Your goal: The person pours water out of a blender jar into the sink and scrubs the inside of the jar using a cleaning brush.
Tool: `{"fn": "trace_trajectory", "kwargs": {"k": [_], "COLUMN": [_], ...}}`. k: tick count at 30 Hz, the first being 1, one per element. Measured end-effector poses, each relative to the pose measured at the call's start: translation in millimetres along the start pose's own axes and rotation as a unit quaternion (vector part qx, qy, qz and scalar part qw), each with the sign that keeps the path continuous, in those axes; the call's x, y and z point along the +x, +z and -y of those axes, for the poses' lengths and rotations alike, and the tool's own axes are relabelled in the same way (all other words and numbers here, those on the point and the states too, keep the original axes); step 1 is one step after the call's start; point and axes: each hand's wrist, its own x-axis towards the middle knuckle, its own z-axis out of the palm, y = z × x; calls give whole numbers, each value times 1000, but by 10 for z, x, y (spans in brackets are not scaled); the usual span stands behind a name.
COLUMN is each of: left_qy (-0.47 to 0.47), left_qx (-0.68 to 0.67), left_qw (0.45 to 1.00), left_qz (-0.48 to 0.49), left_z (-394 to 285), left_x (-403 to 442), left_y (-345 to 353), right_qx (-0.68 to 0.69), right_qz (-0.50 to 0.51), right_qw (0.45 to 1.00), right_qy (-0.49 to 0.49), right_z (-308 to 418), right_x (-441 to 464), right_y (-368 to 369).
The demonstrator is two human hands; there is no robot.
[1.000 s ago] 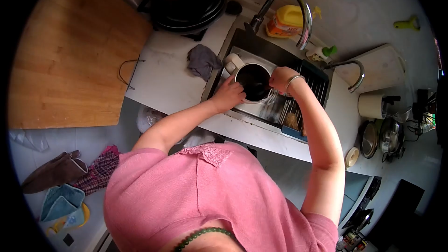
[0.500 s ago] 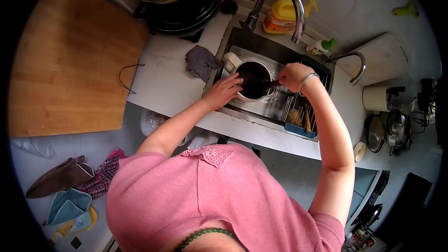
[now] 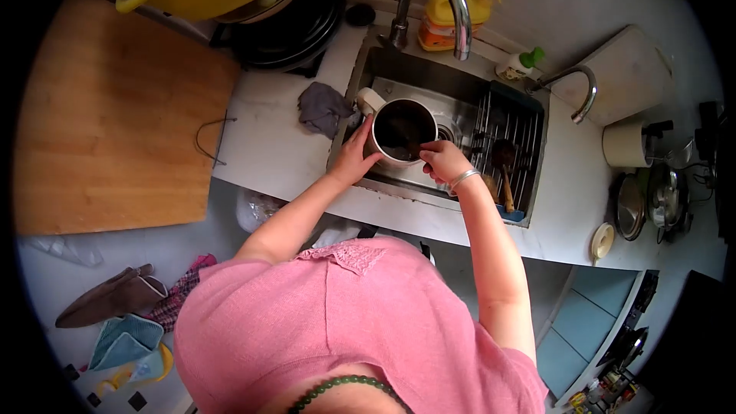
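Observation:
A light-coloured pot (image 3: 406, 162) with a dark inside sits in the metal sink (image 3: 452, 77), its pale handle (image 3: 370, 100) pointing to the upper left. My left hand (image 3: 356, 157) grips the pot's left side, fingers along the outer wall and thumb near the front. At the pot's right front rim, my right hand (image 3: 445, 161) is closed round a thin dark handle that reaches into the pot. The working end of that utensil is lost in the dark inside, so its kind cannot be made out.
A curved faucet (image 3: 460, 15) arches over the sink's back. On the sink's right, a rack (image 3: 529, 130) holds wooden-handled brushes. A grey cloth (image 3: 322, 107) lies left of the sink, near a large wooden board (image 3: 123, 115). Yellow detergent bottle (image 3: 441, 23) stands behind.
My right hand has moved left and toward me, from beyond the pot's right side to its front rim. My left hand has shifted from the rim down to the outer left side.

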Motion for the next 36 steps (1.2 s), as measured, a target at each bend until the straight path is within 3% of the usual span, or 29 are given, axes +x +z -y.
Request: {"fn": "trace_trajectory", "kwargs": {"k": [4, 9, 11, 12, 14, 17, 21, 22, 23, 25, 27, 28, 30, 32, 36], "left_qy": [-10, 3, -4, -3, -7, -15, -43, 7, 58, 52, 47, 32, 18, 45, 41], "left_qx": [-39, -69, -49, -49, -42, -50, -23, 55, 133, 130, 126, 113, 101, 132, 134], "left_qw": [999, 998, 999, 999, 999, 999, 999, 998, 989, 990, 991, 993, 995, 990, 990], "left_qz": [7, -9, -6, -6, -1, -3, 5, 20, 35, 29, 28, 21, 10, 16, -5], "left_z": [-16, -34, -66, -68, -68, -66, -164, -231, -259, -210, -199, -224, -236, -204, -139], "left_x": [20, 37, 41, 51, 74, 82, 72, 63, 71, 76, 60, 59, 76, 50, 55], "left_y": [-11, 6, -11, -16, -28, -30, -90, -114, -133, -103, -65, -56, -54, -50, -29], "right_qx": [87, 14, -98, -193, -327, -386, -396, -380, -286, -91, 80, 69, 145, 146, 203], "right_qz": [39, 56, 41, 44, 55, 14, 15, 2, 15, 30, 25, -23, -14, 25, 30], "right_qw": [995, 998, 991, 967, 930, 898, 898, 896, 945, 994, 996, 997, 989, 989, 979], "right_qy": [-3, -38, -75, -158, -158, -211, -191, -229, -160, -52, 12, 28, -6, 25, -2], "right_z": [315, 646, 767, 609, 665, 21, 233, 208, 206, 247, 123, 34, -77, 130, 286], "right_x": [-436, -909, -999, -797, -773, 46, 5, 13, 10, -1, 142, 240, 304, 119, -376], "right_y": [-266, -442, -282, -179, 20, 270, 232, 159, 30, -211, -237, -72, 127, 246, 12]}}
